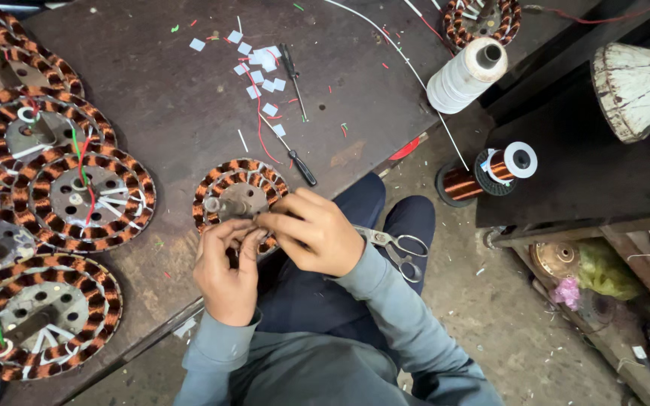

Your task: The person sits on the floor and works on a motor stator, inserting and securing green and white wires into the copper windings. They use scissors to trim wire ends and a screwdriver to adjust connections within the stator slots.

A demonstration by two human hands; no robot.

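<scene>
Sleeves nearest me | I am seeing left hand (225,265) and right hand (314,229) both pinching closed at the near rim of one stator (238,199) lying flat at the desk (167,113) edge, just ahead of them | right hand overlapping it more | five more stators (88,197) left | scissors (396,249) one, screwdrivers (292,71) two.
</scene>
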